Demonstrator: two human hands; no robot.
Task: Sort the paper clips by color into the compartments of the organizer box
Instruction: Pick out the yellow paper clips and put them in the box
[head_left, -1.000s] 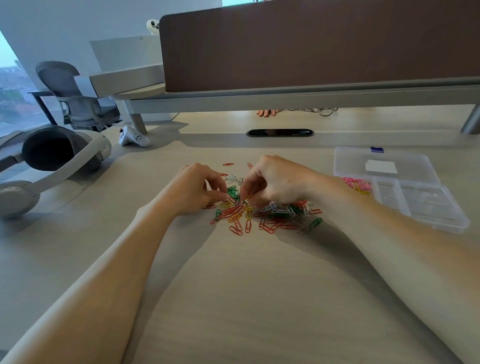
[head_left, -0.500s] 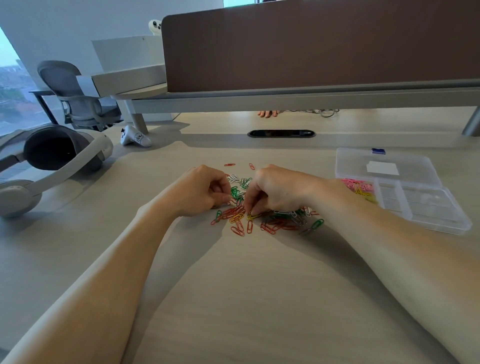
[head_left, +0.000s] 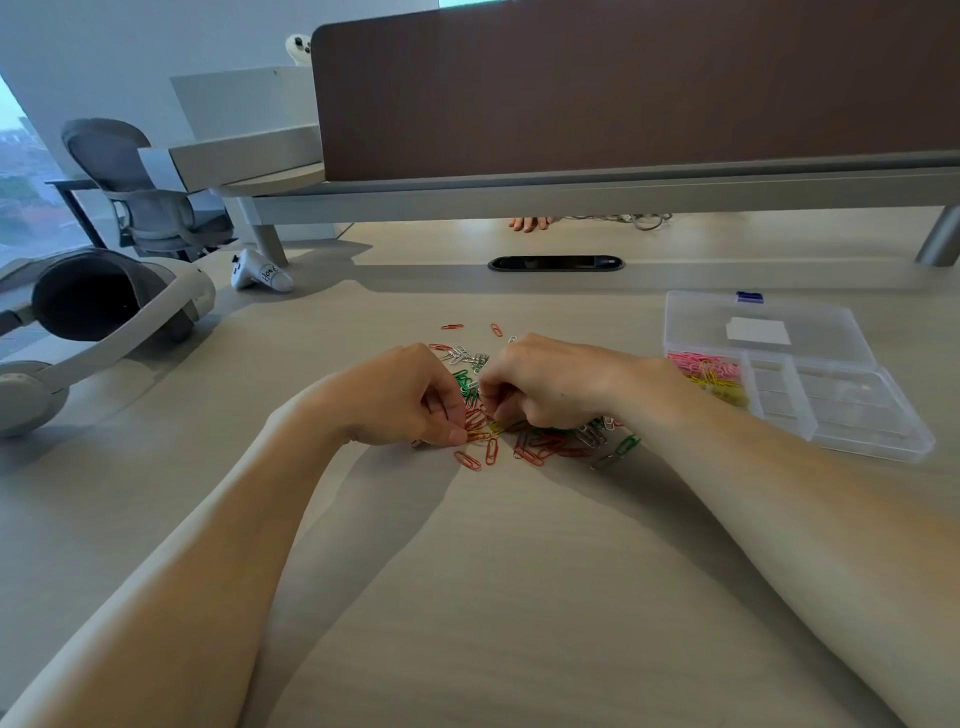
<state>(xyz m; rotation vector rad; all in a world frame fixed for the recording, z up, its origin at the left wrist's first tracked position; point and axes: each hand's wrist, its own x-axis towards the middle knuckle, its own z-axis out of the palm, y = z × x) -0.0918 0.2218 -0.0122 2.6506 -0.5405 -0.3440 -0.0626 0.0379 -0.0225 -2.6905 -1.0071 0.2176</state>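
1. Dozens of paper clips (head_left: 540, 441) in red, green, silver and orange lie in a loose heap on the tabletop (head_left: 493, 571), directly beneath a person's two hands. A few red strays sit just beyond the heap.
2. The left hand (head_left: 410, 400) has its fingers (head_left: 447, 410) curled. Thumb and forefinger meet on an orange clip (head_left: 478, 436) at the heap's near-left edge, pinching it low against the tabletop.
3. The right hand (head_left: 545, 384) curls down into the middle of the heap. Its fingertips are hidden under the knuckles, so whether they hold a clip cannot be told.
4. The organizer box (head_left: 857, 415), clear plastic with its lid folded back, stands well to the right of the heap. Pink clips (head_left: 696, 361) and yellow clips (head_left: 722, 387) already lie at its left end.
5. Each clip is likely feather-light, stiff wire with a slick coating, lying flat and hard to get under. The surest hold is probably a fingertip pinch across one rounded end, tipping it up first.
6. Clips in the heap overlap and may hook together, so a lifted one could drag neighbours of another colour.
7. A headset (head_left: 104, 306) and a controller (head_left: 260, 273) rest at the far left.
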